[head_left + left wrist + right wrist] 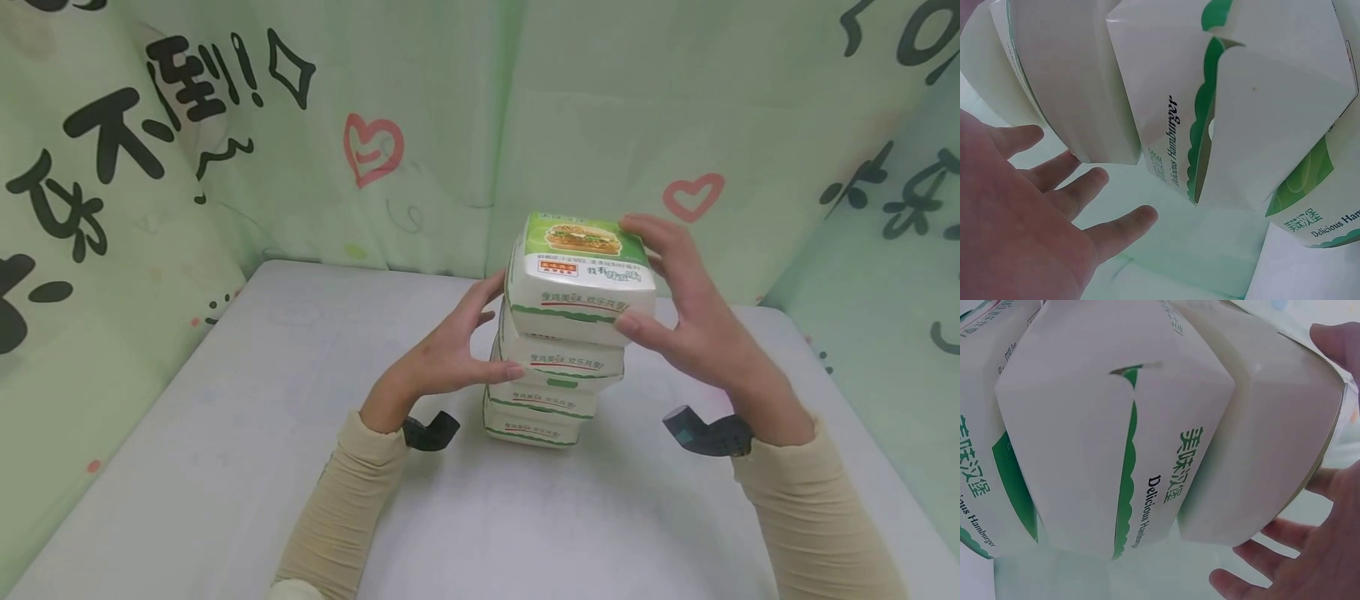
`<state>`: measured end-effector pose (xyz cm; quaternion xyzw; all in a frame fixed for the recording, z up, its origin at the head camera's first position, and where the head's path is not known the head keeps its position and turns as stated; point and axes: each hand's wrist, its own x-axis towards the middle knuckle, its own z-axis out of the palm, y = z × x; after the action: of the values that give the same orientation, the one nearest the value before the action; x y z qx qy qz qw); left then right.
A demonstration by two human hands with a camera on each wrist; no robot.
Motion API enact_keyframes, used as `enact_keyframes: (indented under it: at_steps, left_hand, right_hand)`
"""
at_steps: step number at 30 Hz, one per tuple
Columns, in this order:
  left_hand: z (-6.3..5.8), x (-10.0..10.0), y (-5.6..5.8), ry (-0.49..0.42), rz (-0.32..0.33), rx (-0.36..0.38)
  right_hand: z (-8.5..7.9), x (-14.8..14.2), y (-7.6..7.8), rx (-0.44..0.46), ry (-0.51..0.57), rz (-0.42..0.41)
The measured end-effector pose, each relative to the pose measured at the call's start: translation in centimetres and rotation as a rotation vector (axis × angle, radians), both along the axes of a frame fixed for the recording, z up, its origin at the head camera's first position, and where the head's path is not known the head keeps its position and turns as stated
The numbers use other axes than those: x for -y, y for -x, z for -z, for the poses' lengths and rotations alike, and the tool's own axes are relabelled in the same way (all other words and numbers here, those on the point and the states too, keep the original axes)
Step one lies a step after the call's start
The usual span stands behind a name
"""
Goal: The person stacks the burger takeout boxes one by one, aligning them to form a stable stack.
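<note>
Several white-and-green burger boxes stand in one uneven stack. The top box (581,308), with a burger picture on its lid, sits further right than the second box (573,360). My right hand (693,308) is spread about the top box's right side, thumb by the front corner and fingers by the back corner. On the stack's left my left hand (450,346) has its thumb before the second box and its fingers towards the back. Both wrist views show spread fingers (1119,231) beside the box walls; firm contact cannot be made out.
The stack stands on a white table (247,467). Behind it hangs a pale green curtain (435,75) with black characters and red hearts. A dark wrist device (708,433) sticks out from the right wrist, and another (432,432) from the left.
</note>
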<state>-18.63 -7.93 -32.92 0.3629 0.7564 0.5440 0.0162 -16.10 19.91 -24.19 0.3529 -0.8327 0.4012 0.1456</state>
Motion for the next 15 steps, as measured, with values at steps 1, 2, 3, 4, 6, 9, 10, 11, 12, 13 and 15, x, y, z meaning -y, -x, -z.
enact_keyframes:
  at_steps: [1, 2, 3, 4, 6, 9, 10, 11, 12, 13, 15]
  left_hand:
    - [-0.01, -0.01, -0.02, 0.000, 0.000, 0.000]
    - [0.00, -0.02, -0.01, -0.001, 0.001, 0.000]
    - [0.00, -0.02, -0.01, -0.001, 0.002, 0.000]
    - [0.01, -0.02, -0.01, -0.002, 0.002, -0.001]
    - [0.01, -0.02, 0.00, -0.002, 0.003, -0.002]
    - [-0.04, -0.01, -0.03, -0.003, 0.004, -0.001]
    - [-0.05, -0.02, -0.03, -0.004, 0.005, 0.000]
    - [-0.05, -0.02, -0.03, -0.005, 0.006, 0.000]
    - [-0.07, -0.02, -0.04, -0.006, 0.008, -0.001]
    - [-0.07, -0.01, -0.03, -0.008, 0.011, -0.002]
    - [-0.07, 0.00, -0.02, -0.011, 0.015, -0.005]
  right_hand:
    - [-0.01, 0.00, -0.03, 0.000, -0.004, 0.002]
    - [-0.02, 0.00, -0.06, 0.001, -0.007, 0.005]
    - [0.00, 0.00, -0.07, 0.003, -0.007, 0.006]
    - [0.00, 0.00, -0.08, 0.005, -0.002, 0.007]
    - [0.03, 0.00, -0.11, 0.004, -0.003, 0.012]
    - [0.05, 0.02, -0.16, 0.012, 0.004, 0.022]
    - [0.05, 0.01, -0.18, 0.015, 0.007, 0.024]
    - [0.03, 0.01, -0.23, 0.014, 0.004, 0.027]
    - [0.03, 0.01, -0.25, 0.016, 0.009, 0.027]
    - [0.01, 0.00, -0.28, 0.017, 0.011, 0.029]
    - [-0.01, -0.05, -0.36, 0.013, 0.007, 0.030]
